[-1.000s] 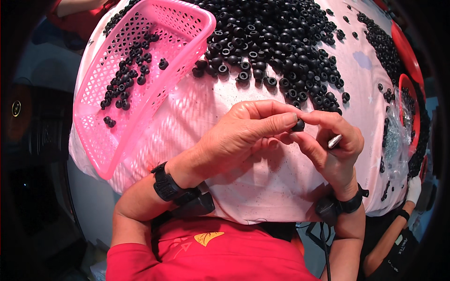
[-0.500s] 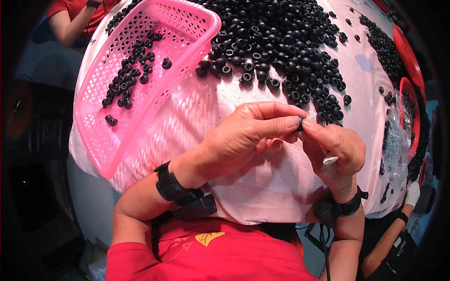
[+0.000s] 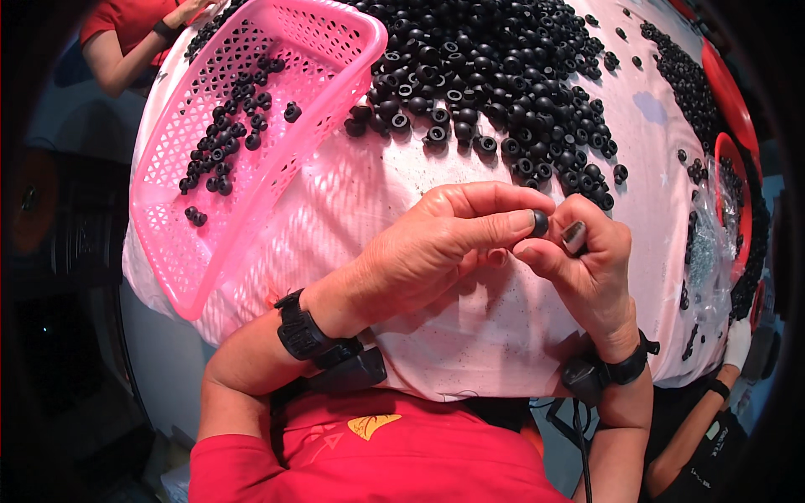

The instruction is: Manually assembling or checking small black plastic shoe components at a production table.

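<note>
Over our desk [image 3: 436, 352], right of the basket [image 3: 277, 184], we're working a cap [image 3: 540, 222], left hand [image 3: 444, 230] pinching it, right hand [image 3: 594, 267] gripping a silvery tool [image 3: 574, 237], probably needing steadiness next.

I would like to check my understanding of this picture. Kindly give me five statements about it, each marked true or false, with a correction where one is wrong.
1. The left hand pinches a black piece. True.
2. The basket stands to the right of the pile. False: it stands to the left.
3. The right hand holds a small shiny object. True.
4. The cloth under the pile is dark green. False: it is pale pink.
5. The right hand is inside the basket. False: it is above the cloth, beside the left hand.
</note>
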`<state>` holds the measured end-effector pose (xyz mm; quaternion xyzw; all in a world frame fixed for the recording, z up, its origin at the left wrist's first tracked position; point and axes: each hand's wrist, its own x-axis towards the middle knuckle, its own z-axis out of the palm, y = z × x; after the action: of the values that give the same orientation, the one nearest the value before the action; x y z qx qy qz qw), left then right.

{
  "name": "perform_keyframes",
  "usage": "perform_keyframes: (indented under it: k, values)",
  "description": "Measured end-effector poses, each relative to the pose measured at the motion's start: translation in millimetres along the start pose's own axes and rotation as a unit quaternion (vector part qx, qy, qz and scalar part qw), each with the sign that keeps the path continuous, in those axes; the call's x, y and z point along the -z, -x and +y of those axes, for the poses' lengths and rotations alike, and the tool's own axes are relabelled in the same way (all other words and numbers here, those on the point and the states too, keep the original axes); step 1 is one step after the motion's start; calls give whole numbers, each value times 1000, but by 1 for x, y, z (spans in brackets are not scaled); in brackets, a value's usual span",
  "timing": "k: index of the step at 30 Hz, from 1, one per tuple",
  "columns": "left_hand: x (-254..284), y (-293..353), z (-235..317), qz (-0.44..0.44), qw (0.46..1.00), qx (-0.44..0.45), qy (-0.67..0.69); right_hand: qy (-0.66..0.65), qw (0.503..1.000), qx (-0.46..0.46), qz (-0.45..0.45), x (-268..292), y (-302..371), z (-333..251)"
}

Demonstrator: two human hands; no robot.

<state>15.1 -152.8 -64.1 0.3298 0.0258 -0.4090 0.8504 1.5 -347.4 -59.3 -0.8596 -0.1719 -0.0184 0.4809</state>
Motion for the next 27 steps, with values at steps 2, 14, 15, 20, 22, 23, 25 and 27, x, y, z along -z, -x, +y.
perform_keyframes:
  k: [2, 14, 15, 20, 22, 23, 25, 27]
  values:
    - [-2, 0, -1, 6, 1000, 0, -5, 5, 1000, -1, -13, -1, -1, 1]
    - [-2, 0, -1, 14, 999, -1, -40, -10, 999, -37, -30, -1, -1, 3]
    - [-1, 0, -1, 13, 999, -6, -49, 1, 999, -33, -30, -1, -1, 3]
    - [3, -2, -1, -2, 997, -17, -80, 23, 999, -24, -29, -1, -1, 2]
    - [2, -2, -2, -2, 996, -19, -82, 16, 999, -24, -27, -1, -1, 4]
    - [1, -2, -2, 7, 996, -18, -82, 16, 999, -24, -27, -1, -1, 4]
    - [2, -2, -3, 16, 996, -16, -83, 16, 999, -26, -29, -1, -1, 5]
    - [8, -3, -5, 1, 996, -30, -87, 22, 999, -26, -30, -1, -1, 4]
